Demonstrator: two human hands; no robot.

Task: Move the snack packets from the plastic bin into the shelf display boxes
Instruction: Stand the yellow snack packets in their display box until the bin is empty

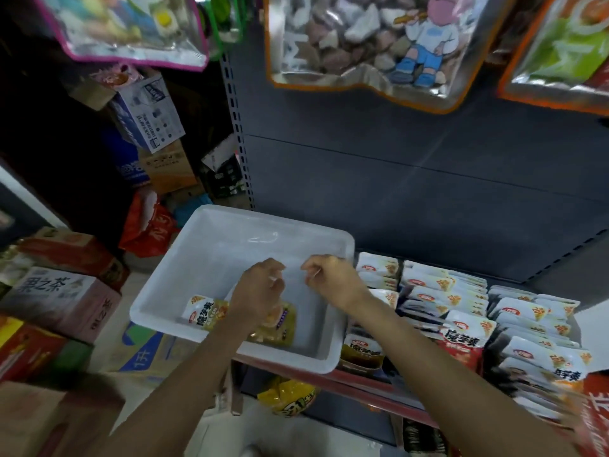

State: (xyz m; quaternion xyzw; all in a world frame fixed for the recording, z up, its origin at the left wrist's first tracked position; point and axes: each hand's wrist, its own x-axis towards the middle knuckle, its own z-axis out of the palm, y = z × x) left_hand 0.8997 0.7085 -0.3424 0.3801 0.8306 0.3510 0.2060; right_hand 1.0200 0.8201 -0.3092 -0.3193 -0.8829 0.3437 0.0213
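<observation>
Lying at the near end of the white plastic bin (211, 255) are 2 snack packets: a white-and-yellow packet (202, 313) at the left and a yellow packet (280, 326) beside it, partly hidden under the left wrist. The left hand (260, 288) hovers over the bin floor with fingers curled; whether it pinches anything cannot be told through the blur. The right hand (329, 275) is likewise curled above the bin's right side, its grip equally unclear. The bin rests on the shelf edge, touching the shelf display boxes (461, 311) at its right, which are packed with upright rows of similar packets. Cardboard cartons (62, 301) stand stacked at the left; large snack bags (362, 44) hang overhead.
</observation>
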